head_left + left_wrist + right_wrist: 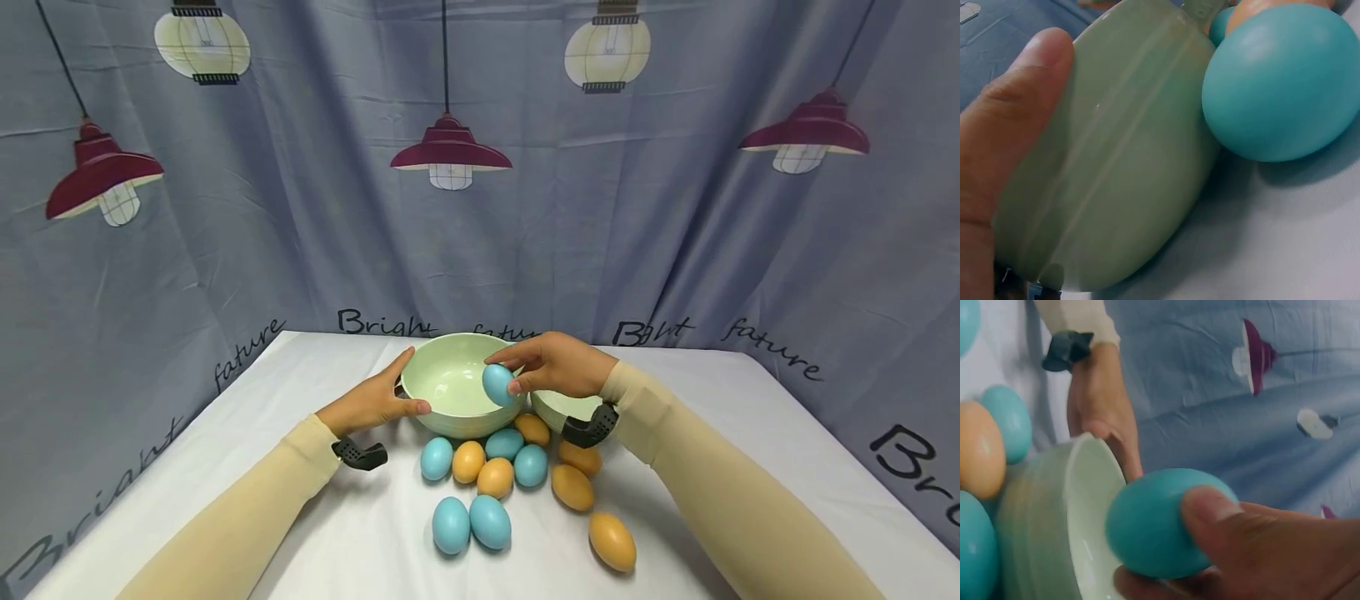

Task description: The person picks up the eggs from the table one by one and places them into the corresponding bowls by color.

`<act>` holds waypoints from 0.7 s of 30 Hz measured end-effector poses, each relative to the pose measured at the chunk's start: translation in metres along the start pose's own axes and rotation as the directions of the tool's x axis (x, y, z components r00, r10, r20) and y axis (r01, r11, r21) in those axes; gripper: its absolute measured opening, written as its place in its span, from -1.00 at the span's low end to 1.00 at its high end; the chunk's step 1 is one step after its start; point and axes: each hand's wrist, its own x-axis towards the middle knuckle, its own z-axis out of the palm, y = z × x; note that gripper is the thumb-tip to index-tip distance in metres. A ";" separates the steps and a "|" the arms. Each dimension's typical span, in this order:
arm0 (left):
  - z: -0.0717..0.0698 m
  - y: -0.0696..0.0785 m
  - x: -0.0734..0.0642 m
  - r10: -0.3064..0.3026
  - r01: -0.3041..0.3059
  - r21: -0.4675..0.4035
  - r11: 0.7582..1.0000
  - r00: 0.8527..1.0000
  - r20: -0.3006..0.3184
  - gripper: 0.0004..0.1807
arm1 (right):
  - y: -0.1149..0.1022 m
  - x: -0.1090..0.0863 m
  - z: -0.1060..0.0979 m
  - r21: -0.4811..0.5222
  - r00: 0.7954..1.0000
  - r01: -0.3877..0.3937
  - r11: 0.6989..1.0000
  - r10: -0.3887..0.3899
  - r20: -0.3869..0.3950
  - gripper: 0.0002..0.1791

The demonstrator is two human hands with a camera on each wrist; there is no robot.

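Observation:
My right hand (558, 364) pinches a blue egg (498, 384) between thumb and fingers, over the right part of a pale green bowl (450, 375). In the right wrist view that blue egg (1160, 522) hangs by the bowl's mouth, with the thumb on its side. At the bowl's left side, my left hand (375, 398) holds it with thumb and fingers spread around the outside. The left wrist view shows the thumb against the bowl's outer wall (1122, 156); the other fingers are mostly hidden there. Another blue egg (1282, 81) lies beside the bowl.
A second pale green bowl (566, 407) stands to the right, partly behind my right hand and wrist. Several blue and orange eggs lie in front of the bowls, among them a blue egg (451, 526) and an orange egg (612, 542) nearest me. A printed curtain (525, 233) hangs behind the white table (360, 533).

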 end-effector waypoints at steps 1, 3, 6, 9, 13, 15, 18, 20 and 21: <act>0.000 0.000 0.000 -0.001 0.001 -0.004 1.000 1.000 -0.002 0.31 | 0.002 0.003 -0.001 0.014 1.000 -0.009 1.000 0.009 -0.011 -0.47; 0.001 0.000 0.000 -0.012 0.012 -0.006 1.000 1.000 -0.012 0.32 | 0.006 0.011 -0.003 0.033 0.999 -0.031 0.999 0.032 -0.034 -0.46; 0.001 -0.001 0.000 -0.011 0.011 -0.020 1.000 1.000 -0.017 0.32 | 0.010 0.023 -0.005 0.086 0.997 -0.059 0.995 0.064 -0.052 -0.44; 0.001 -0.001 0.001 -0.007 0.006 -0.038 0.999 1.000 -0.015 0.30 | 0.013 0.034 -0.005 0.215 0.994 -0.092 0.972 0.102 -0.035 -0.45; 0.001 -0.002 0.001 0.001 -0.002 -0.059 0.998 1.000 -0.013 0.26 | 0.015 0.049 -0.001 0.365 0.987 -0.154 0.918 0.162 0.008 -0.46; 0.001 -0.003 0.002 0.003 -0.003 -0.062 0.998 1.000 -0.011 0.25 | 0.017 0.055 0.002 0.393 0.982 -0.183 0.901 0.190 0.020 -0.45; 0.002 -0.003 0.002 0.004 -0.004 -0.071 0.997 1.000 -0.006 0.23 | 0.018 0.062 0.007 0.404 0.975 -0.214 0.889 0.217 0.038 -0.43; 0.002 -0.004 0.003 0.011 -0.012 -0.072 0.997 1.000 -0.007 0.23 | 0.018 0.066 0.012 0.405 0.972 -0.231 0.885 0.227 0.058 -0.42; 0.002 -0.004 0.003 0.017 -0.017 -0.077 0.997 1.000 -0.006 0.23 | 0.018 0.067 0.014 0.394 0.971 -0.239 0.887 0.231 0.067 -0.42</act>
